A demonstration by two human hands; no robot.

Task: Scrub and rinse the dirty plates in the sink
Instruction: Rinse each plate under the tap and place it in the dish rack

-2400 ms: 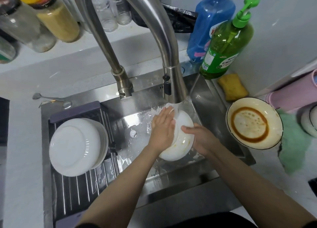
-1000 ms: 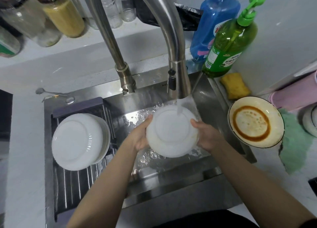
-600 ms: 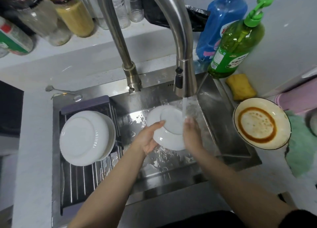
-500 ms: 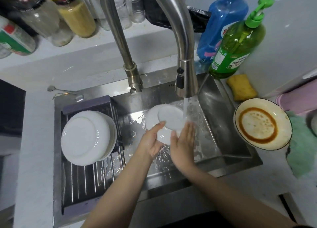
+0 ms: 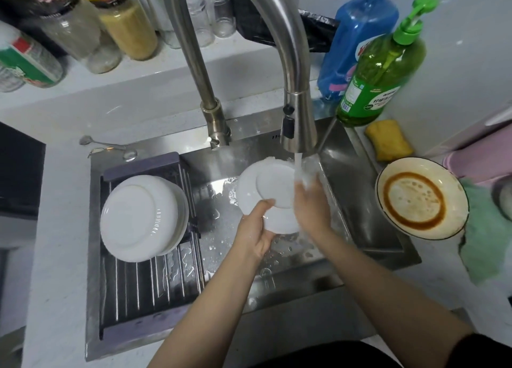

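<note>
Centre of the frame: a white plate (image 5: 267,194) is held bottom-up over the steel sink (image 5: 368,229), directly below the tap (image 5: 297,124), whose stream of water (image 5: 298,168) strikes the plate's right edge. The left hand (image 5: 253,232) grips the plate's lower rim, the thumb curled over the upturned base and the fingers hidden beneath. The right hand (image 5: 311,204) lies against the plate's right side with its fingers fairly straight, in the path of the water; whether the thumb hooks the rim cannot be told.

Left of the frame: a stack of clean white plates (image 5: 141,218) rests upside down on a drying rack (image 5: 155,282) laid across the sink's left half.

Right of the frame: a dirty plate (image 5: 421,198) with a brown ring of sauce sits at the sink's right edge, just below a yellow sponge (image 5: 388,140).

Upper right: a green soap bottle (image 5: 379,82) with a pump top stands in front of a blue bottle (image 5: 357,35).
</note>
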